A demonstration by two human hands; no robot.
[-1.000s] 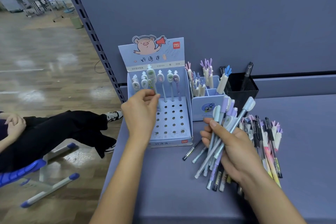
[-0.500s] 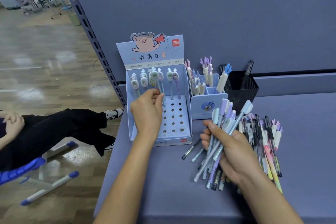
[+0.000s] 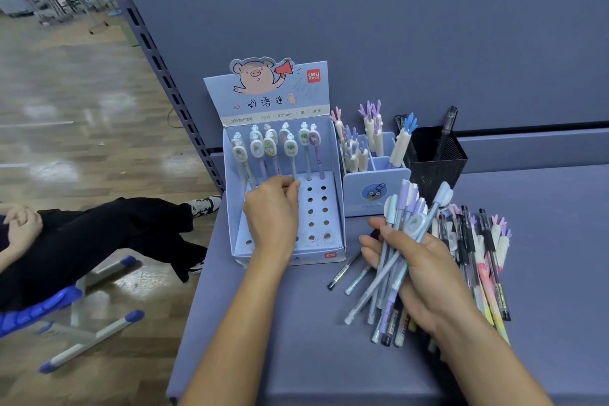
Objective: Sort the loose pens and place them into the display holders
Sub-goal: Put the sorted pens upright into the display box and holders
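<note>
The left hand (image 3: 272,208) is over the light blue cardboard display box with a pig picture (image 3: 296,92). Its fingers (image 3: 290,189) pinch the thin shaft of a pale green pen with an oval cap (image 3: 291,148), upright among the other pens standing in this box. Right of the box, the right hand (image 3: 425,270) curls around a bundle of pastel pens (image 3: 398,241) above the blue-grey counter (image 3: 296,339), just beside a loose pile of pens (image 3: 478,257)

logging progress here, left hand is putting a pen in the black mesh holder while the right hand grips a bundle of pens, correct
Not quite. The head view shows the left hand pinching a pen upright at the pig display box, not the black mesh holder. The right hand does grip a bundle of pens.
</note>
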